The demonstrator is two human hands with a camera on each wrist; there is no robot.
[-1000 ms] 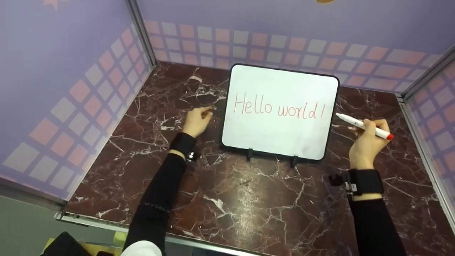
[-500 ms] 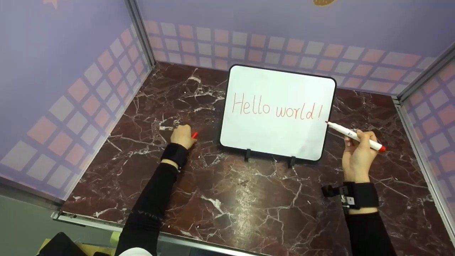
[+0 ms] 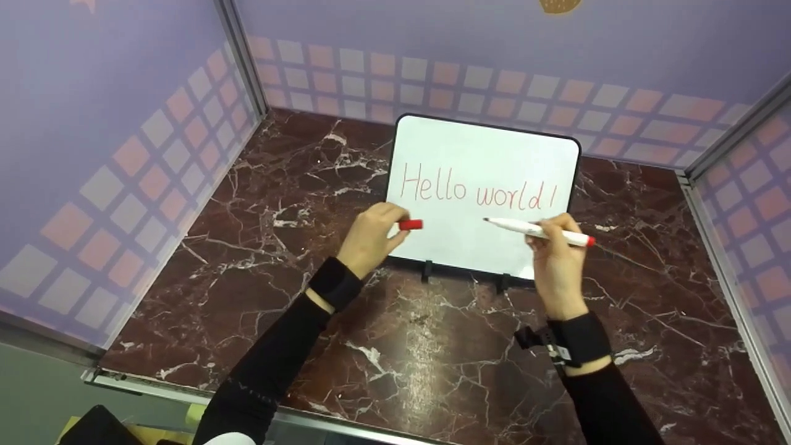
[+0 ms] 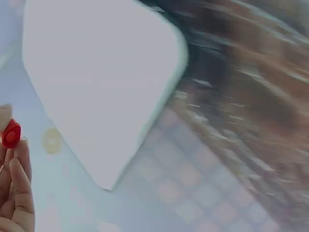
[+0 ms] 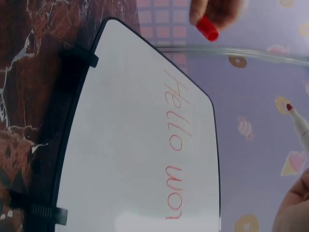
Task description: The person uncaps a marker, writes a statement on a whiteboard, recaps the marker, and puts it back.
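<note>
My left hand (image 3: 369, 238) pinches a red marker cap (image 3: 411, 224) between thumb and fingers, in front of the whiteboard's left side. In the left wrist view the cap (image 4: 11, 135) shows its round end. My right hand (image 3: 558, 266) grips a white marker (image 3: 510, 225) with a red end, its bare tip pointing left towards the cap. The dark red tip shows on the marker (image 5: 300, 123) in the right wrist view. Behind both hands stands a black-framed whiteboard (image 3: 457, 244), bearing "Hello world!" in thin red writing.
Two black feet hold the whiteboard up, one of them a clip (image 3: 427, 271) at its lower edge. Under it lies a dark red marbled table (image 3: 371, 346). Purple panels (image 3: 432, 25) with pink and white squares enclose the table at back and sides.
My left hand has picked up the red cap from the table left of the board and carried it right and up. My right hand has moved the marker left, in front of the board.
</note>
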